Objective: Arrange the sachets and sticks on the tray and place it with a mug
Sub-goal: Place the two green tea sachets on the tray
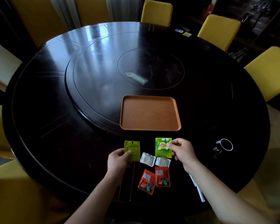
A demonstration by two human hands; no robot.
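The orange-brown tray [149, 113] lies flat just below the middle of the frame, its far part over the edge of the raised turning disc [94, 75] of the round dark table [44, 130], and nothing lies on it. Below the tray, towards the lower centre, the sachets are spread on the table top. The left hand [118, 160] pinches a yellow-green sachet [132, 150] at its lower left corner between thumb and fingers. The right hand [182, 150] grips a bright green Lipton sachet [162, 147] by its right edge, thumb on the front. Whether either sachet is lifted or still touches the table cannot be told. Between and just below the two hands lie two white sachets [147, 159] side by side, the right one partly under the Lipton sachet's lower edge. Under them lie two red sachets [162, 177], the left one tilted, the right one nearly upright in the frame. White sticks [198, 188] show along the lower edge of the right forearm, mostly hidden by it. A dark mug [225, 145] with a white rim stands at the right of the frame, well apart from the tray. Yellow chairs [157, 12] ring the table, and two small cards [183, 32] lie at its upper right edge
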